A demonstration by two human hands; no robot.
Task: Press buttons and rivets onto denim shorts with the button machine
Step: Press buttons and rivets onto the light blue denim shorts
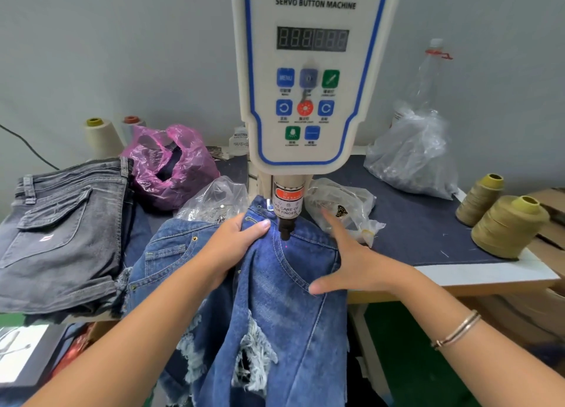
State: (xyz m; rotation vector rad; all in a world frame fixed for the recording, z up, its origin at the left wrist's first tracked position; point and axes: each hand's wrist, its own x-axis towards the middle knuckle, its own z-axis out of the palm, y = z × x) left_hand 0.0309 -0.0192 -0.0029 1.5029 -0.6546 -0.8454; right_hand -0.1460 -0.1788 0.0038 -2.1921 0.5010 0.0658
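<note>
A worker's left hand point(234, 245) bunches blue denim shorts point(284, 287) under the button machine point(308, 79) punch while the right hand point(351, 259), fingers spread, flattens the pocket, apparently centring a red dot; fingers should stay clear of the punch.

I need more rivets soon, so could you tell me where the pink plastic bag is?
The pink plastic bag sits on the table's left side, behind the grey shorts and left of the button machine.
</note>
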